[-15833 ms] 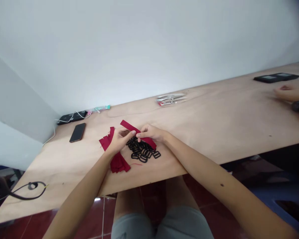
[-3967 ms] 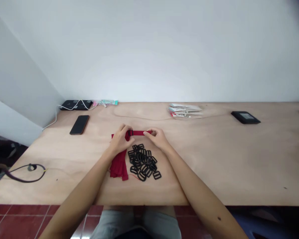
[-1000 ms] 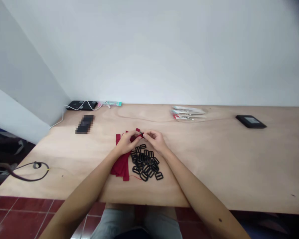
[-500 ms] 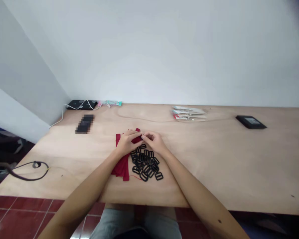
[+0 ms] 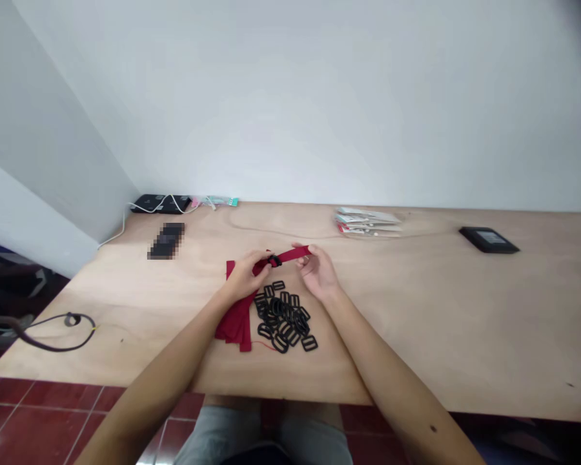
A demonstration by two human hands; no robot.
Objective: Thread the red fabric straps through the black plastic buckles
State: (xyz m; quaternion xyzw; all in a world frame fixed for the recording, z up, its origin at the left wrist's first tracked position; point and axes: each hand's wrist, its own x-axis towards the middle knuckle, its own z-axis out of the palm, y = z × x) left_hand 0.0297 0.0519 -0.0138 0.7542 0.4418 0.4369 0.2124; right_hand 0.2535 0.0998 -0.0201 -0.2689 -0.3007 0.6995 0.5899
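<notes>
The right hand (image 5: 319, 274) has swung out rightward, the red strap (image 5: 294, 254) now stretched between hands! From the left: red strips (image 5: 235, 325) fan out under the left hand (image 5: 246, 278), pinching the black buckle (image 5: 275, 261) on that strap; loose buckles (image 5: 283, 316) lie piled nearby; right fingertips clasp the strap's end.

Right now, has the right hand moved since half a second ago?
Yes: the right hand has shifted rightward, judged against the resting pile of black slider buckles.
</notes>
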